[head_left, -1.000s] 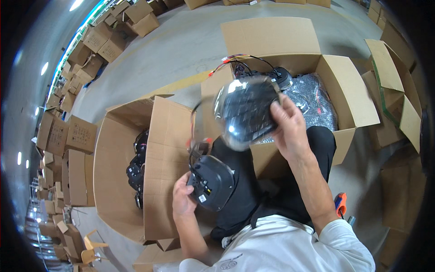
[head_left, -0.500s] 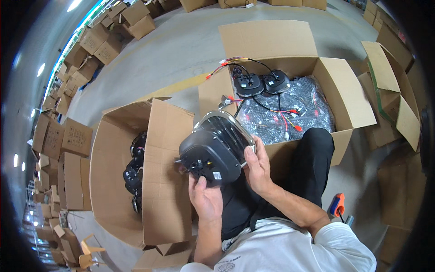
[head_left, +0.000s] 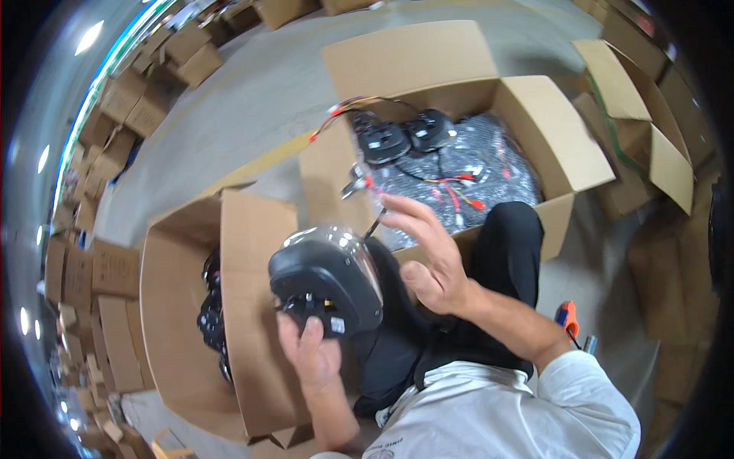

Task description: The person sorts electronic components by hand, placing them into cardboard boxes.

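Note:
A black lamp (head_left: 329, 268) with a rounded back housing and a clear cover is in my left hand (head_left: 310, 348), whose fingers and thumb grip its lower end. My right hand (head_left: 432, 256) is off the lamp, fingers stretched out and thumb apart. Its fingertips are close to a dark cable (head_left: 375, 227) behind the lamp; whether they touch it I cannot tell. Two more black lamps (head_left: 384, 142) with coloured wires lie on bubble wrap (head_left: 489, 164) in the open carton (head_left: 554, 141) ahead. A silver-coloured connector (head_left: 355, 183) with red parts hangs by that carton's left flap.
Left of my legs stands a second open carton (head_left: 264, 321) with several black lamps (head_left: 212, 317) inside. An orange-and-blue tool (head_left: 566, 317) is on the floor at right. Further cartons (head_left: 650, 145) line the right side and the far left.
My right hand has let go of the lamp and moved up, with its fingers spreading. My left hand holds the lamp lower and farther left. The whole view has shifted slightly.

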`<move>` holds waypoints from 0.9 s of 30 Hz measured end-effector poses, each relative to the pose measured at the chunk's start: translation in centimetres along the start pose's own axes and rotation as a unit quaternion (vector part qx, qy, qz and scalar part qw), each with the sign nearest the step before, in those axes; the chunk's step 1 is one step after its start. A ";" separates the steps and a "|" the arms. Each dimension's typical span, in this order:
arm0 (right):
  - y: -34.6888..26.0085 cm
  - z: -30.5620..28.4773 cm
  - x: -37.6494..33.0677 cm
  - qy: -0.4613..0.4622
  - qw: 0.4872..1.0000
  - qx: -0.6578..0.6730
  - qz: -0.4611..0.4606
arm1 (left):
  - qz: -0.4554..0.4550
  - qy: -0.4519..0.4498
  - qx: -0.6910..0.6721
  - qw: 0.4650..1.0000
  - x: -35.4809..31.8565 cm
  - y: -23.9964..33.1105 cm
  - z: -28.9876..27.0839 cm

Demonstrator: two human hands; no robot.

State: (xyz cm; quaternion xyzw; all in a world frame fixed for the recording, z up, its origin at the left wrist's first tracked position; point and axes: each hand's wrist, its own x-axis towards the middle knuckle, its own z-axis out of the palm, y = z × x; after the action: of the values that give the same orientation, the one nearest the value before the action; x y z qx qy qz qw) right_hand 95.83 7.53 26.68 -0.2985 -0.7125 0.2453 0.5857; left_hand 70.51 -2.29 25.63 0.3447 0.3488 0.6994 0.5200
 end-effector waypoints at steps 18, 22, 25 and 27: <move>8.1 -18.1 9.2 -0.115 0.987 -0.045 0.106 | -0.019 -0.203 -0.129 0.970 17.4 -2.6 13.3; 20.0 -24.3 10.4 0.020 0.981 0.000 0.194 | -0.053 -0.148 -0.182 0.971 23.8 -3.6 17.5; 28.1 -29.1 10.5 0.100 0.929 0.003 0.355 | -0.092 -0.207 -0.133 0.965 26.5 -7.4 19.5; 32.8 -29.7 10.6 0.131 0.908 0.016 0.398 | -0.112 -0.190 -0.110 0.969 26.4 -12.0 19.5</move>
State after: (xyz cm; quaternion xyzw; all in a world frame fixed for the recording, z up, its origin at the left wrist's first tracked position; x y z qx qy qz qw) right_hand 128.08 38.05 16.81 -0.5771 -0.4476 0.4285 0.5320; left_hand 86.97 28.41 28.76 0.3708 0.2009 0.5925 0.6864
